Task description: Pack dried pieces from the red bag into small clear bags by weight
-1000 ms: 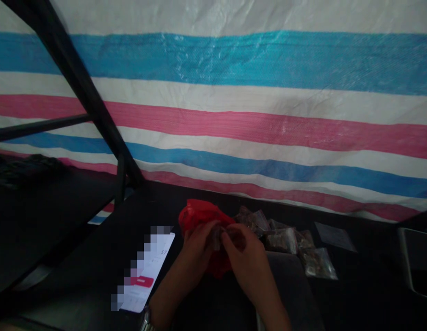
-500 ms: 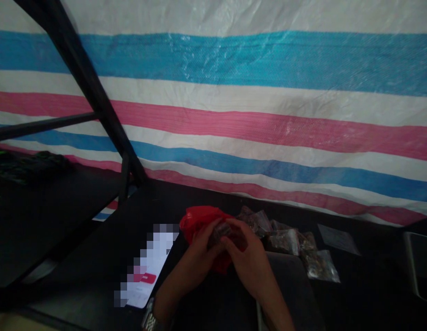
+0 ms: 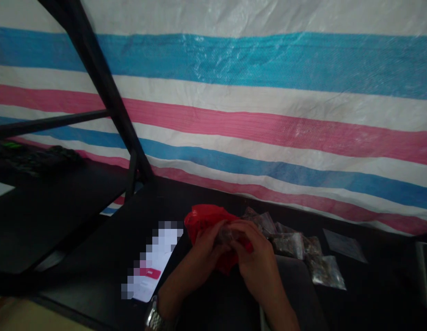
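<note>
Both my hands meet over a red plastic bag, which lies crumpled on the black table. My left hand pinches a small clear plastic bag from the left. On its other side my right hand has its fingers closed at the upper edge of the same small bag. Dim light and the fingers hide what is inside it. Just beyond my right hand lie several clear zip bags with small brownish contents.
A lit phone lies left of my hands, partly pixelated. Right of the pile is a flat clear bag. A dark flat object lies beside my right forearm. A black metal frame rises at left before a striped tarp.
My right hand's fingers have closed in from an arched, parted pose onto the top of the small clear bag. The whole view has shifted slightly.
</note>
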`<move>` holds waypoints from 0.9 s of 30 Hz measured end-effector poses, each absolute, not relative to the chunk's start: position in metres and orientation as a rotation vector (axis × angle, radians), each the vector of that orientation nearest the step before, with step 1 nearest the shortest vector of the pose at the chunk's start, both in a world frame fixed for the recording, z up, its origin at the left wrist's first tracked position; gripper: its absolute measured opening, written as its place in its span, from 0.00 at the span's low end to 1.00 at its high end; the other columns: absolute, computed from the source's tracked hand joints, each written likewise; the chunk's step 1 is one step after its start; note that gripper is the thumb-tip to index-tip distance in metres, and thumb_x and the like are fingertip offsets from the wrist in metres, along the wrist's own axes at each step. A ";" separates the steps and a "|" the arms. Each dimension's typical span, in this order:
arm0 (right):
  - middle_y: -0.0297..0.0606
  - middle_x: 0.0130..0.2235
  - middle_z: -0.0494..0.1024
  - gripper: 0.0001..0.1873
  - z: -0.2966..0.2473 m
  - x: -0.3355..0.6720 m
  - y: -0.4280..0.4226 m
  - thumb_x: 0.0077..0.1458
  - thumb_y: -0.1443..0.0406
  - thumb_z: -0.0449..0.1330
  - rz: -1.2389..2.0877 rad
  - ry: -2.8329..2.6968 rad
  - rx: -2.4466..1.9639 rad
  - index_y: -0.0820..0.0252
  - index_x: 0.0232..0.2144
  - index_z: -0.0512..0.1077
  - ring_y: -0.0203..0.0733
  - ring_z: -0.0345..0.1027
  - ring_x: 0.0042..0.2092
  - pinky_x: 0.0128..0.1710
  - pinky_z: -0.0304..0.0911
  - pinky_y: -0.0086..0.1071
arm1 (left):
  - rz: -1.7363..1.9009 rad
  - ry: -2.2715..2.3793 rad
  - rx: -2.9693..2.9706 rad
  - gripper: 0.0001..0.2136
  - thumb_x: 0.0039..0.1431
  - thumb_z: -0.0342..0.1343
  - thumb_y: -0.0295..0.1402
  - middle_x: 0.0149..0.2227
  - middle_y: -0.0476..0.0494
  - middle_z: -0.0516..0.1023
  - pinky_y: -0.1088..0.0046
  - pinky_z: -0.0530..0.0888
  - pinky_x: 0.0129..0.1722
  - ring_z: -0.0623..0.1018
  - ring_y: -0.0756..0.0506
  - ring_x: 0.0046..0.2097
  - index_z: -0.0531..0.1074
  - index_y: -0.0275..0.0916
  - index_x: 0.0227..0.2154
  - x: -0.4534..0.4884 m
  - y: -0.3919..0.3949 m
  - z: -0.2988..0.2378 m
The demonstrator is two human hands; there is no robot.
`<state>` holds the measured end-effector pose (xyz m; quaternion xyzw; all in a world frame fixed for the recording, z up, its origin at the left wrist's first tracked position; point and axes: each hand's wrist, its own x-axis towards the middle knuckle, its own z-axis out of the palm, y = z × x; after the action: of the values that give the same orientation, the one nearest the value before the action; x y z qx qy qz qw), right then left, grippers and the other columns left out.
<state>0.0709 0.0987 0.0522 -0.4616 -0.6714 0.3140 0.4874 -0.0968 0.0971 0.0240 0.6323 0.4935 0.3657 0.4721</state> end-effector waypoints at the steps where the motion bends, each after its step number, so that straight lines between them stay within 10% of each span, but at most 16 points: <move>1: 0.37 0.48 0.82 0.18 0.052 0.072 0.098 0.57 0.74 0.59 0.717 -1.606 -1.146 0.50 0.43 0.81 0.45 0.77 0.51 0.54 0.72 0.38 | 0.905 1.227 1.539 0.24 0.68 0.54 0.34 0.69 0.39 0.72 0.53 0.64 0.72 0.71 0.37 0.69 0.69 0.45 0.65 -0.099 0.097 0.027; 13: 0.44 0.51 0.81 0.23 0.041 0.076 0.099 0.59 0.77 0.54 0.534 -2.063 -1.703 0.55 0.48 0.81 0.54 0.72 0.57 0.60 0.64 0.45 | 0.986 1.627 1.320 0.22 0.67 0.53 0.52 0.48 0.39 0.83 0.58 0.76 0.52 0.81 0.36 0.49 0.75 0.43 0.53 -0.143 0.067 0.073; 27: 0.41 0.58 0.79 0.32 0.035 0.081 0.100 0.54 0.80 0.51 0.634 -2.086 -1.895 0.53 0.55 0.76 0.50 0.77 0.53 0.52 0.66 0.38 | 0.971 1.916 1.178 0.18 0.56 0.58 0.44 0.45 0.38 0.79 0.54 0.76 0.47 0.81 0.33 0.46 0.67 0.42 0.47 -0.122 0.086 0.051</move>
<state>0.0810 0.0996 0.0351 -0.6507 -0.7165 0.2176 0.1261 -0.1220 0.0864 0.0508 0.4522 0.7358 0.3729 0.3392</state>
